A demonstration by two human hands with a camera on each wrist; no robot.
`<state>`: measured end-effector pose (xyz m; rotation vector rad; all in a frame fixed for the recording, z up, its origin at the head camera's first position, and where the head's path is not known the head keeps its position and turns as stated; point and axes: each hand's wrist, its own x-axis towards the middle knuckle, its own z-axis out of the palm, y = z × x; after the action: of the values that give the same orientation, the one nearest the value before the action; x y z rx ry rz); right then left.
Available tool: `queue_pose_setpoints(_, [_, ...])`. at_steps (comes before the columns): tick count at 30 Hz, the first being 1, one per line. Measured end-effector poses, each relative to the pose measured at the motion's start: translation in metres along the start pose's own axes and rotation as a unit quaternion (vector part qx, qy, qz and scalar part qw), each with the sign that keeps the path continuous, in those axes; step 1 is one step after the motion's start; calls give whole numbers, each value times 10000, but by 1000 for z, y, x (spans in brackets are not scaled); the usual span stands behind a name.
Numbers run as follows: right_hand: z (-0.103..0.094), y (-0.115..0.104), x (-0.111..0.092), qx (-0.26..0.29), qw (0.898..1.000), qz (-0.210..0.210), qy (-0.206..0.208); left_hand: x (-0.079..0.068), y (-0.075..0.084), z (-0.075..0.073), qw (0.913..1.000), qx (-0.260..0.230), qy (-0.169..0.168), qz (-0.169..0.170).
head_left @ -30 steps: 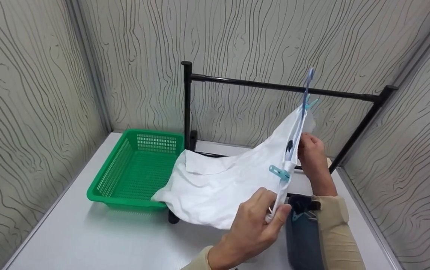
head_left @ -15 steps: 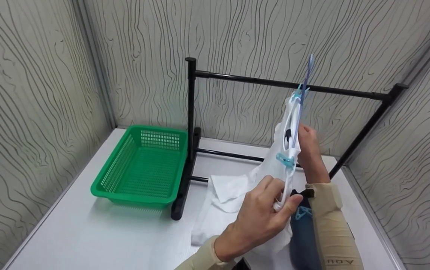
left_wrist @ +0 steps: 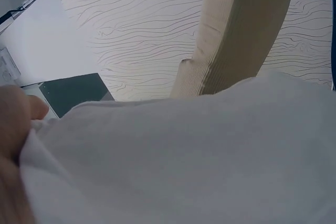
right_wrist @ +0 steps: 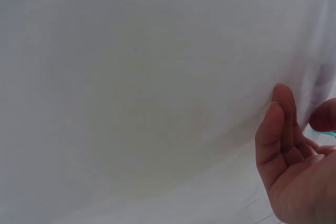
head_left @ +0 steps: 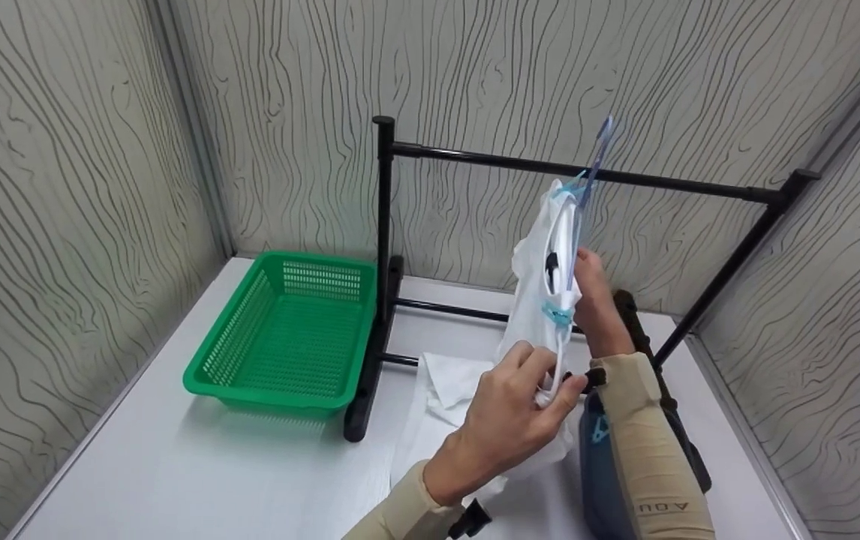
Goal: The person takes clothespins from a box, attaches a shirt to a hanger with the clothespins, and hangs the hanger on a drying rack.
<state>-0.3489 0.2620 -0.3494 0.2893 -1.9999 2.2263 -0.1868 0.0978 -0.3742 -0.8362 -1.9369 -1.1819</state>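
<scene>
A white shirt [head_left: 527, 300] hangs on a blue hanger [head_left: 601, 142], seen nearly edge-on in the head view. One teal clothespin [head_left: 557, 313] bites the cloth near me and another clothespin [head_left: 571, 187] sits at the far end. My left hand [head_left: 509, 416] pinches the near end of the shirt between thumb and curled fingers. On the far side, my right hand [head_left: 599, 296] holds the cloth near the hanger, partly hidden by it; its bent fingers [right_wrist: 270, 140] show against the fabric in the right wrist view. The shirt's lower part drapes down to the white table.
A black rack [head_left: 490, 160] stands behind the shirt. To its left is a green basket [head_left: 280, 397]. A dark blue bin [head_left: 601, 480] with teal clothespins inside stands under my right forearm, and patterned walls [head_left: 310, 75] enclose the table.
The shirt's lower part has swung away from the basket and dropped downward. Hanger, shirt and both hands have shifted slightly left over the last half second. Both hands keep their hold.
</scene>
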Motion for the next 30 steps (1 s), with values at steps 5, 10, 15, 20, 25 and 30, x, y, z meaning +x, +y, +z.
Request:
queue_pose_setpoints(5, [7,1,-2,-141,9996,230,-121,-5,-6,1,9999,117,23,4])
queue_pose_setpoints(10, [15,1,-6,-139,9985,198,-495,-4,-14,2,9998,147,34,-90])
queue_pose_setpoints(15, [17,9,-5,-377,9970,226,-638,-1,-22,2,9999,136,-52,-67])
queue_pose_setpoints(20, [19,20,4,-567,9951,17,-805,6,-30,1,9997,169,-102,-124])
queue_pose_setpoints(25, [23,31,14,-294,9943,-76,-1019,11,-39,3,9994,239,-101,-225])
queue_pose_setpoints(30, [28,39,19,-346,9960,277,-774,12,-47,5,9988,317,-80,-354])
